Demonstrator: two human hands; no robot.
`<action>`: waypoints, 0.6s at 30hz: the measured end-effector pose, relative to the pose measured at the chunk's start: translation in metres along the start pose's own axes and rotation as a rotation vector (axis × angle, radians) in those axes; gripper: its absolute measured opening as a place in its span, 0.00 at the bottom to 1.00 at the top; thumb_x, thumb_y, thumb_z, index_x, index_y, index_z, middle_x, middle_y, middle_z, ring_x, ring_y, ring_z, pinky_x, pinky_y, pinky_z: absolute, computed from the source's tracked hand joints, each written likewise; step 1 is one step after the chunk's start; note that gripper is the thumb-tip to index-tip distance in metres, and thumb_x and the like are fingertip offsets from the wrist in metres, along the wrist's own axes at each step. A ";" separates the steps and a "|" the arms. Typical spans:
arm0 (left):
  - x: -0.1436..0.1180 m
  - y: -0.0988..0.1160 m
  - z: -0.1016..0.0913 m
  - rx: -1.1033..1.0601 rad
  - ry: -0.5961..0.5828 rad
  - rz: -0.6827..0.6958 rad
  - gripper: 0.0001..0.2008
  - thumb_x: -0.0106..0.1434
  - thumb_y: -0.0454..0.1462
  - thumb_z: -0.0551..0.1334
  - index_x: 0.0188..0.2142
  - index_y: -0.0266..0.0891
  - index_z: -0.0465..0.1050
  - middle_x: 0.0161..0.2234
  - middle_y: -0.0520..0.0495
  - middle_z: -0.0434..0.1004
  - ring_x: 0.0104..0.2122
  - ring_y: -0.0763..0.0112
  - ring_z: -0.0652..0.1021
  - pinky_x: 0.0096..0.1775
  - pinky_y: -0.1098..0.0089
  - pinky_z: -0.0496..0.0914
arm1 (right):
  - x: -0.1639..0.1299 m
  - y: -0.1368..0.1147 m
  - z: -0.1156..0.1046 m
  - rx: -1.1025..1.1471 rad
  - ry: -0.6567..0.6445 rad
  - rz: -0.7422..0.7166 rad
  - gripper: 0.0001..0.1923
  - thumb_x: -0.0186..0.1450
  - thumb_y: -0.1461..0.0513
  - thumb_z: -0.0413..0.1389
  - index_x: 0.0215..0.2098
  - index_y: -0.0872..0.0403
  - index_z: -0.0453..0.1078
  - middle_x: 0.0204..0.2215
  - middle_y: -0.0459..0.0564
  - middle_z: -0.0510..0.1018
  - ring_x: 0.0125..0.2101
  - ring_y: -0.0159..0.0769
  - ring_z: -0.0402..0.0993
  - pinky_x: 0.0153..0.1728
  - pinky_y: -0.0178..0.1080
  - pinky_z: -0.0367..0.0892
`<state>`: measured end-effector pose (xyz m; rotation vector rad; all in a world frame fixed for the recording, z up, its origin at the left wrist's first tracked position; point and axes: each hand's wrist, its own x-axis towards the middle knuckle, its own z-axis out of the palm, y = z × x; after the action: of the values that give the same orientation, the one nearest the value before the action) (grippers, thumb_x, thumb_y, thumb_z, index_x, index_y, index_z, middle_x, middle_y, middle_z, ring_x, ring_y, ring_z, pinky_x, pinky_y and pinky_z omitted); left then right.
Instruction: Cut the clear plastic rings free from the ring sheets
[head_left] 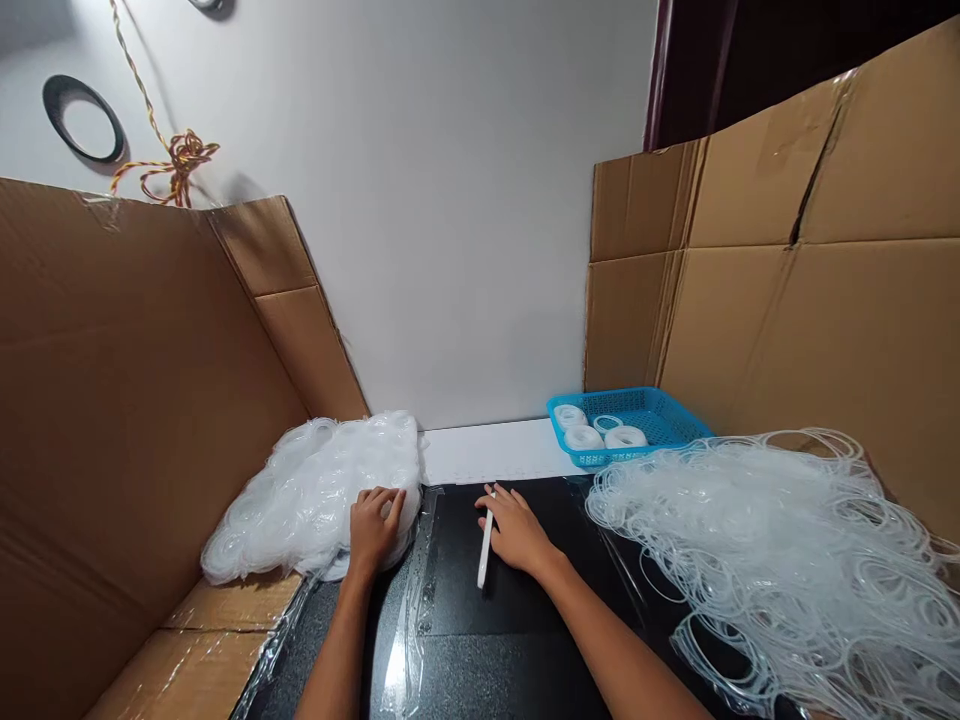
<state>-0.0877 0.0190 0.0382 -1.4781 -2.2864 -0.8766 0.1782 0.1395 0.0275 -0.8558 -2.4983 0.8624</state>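
My left hand (373, 530) lies against the right side of a heap of clear plastic rings (322, 490), fingers bent and thumb apart from them. Whether a ring is caught beneath the fingertips is hidden. Over the black work surface (495, 660), my right hand (517, 530) is closed on a slim white stick-like tool (486, 555). Its lower end points toward me, and its exact kind cannot be made out.
A blue plastic basket (667, 415) at the back right holds several white ring coils (626, 437). Loose clear rings (780, 560) spread in a large tangled pile on the right. Cardboard walls (112, 400) stand at both sides, with a pale wall (465, 220) behind.
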 end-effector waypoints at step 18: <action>0.001 0.002 0.002 -0.189 0.107 -0.037 0.14 0.58 0.52 0.65 0.32 0.45 0.75 0.34 0.48 0.82 0.36 0.59 0.78 0.43 0.61 0.69 | 0.001 0.004 0.001 0.003 0.011 -0.015 0.18 0.72 0.66 0.55 0.59 0.55 0.74 0.70 0.62 0.66 0.73 0.49 0.54 0.72 0.55 0.47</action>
<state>-0.0863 0.0210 0.0377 -1.4279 -2.2108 -1.1816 0.1786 0.1420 0.0239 -0.8379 -2.4906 0.8537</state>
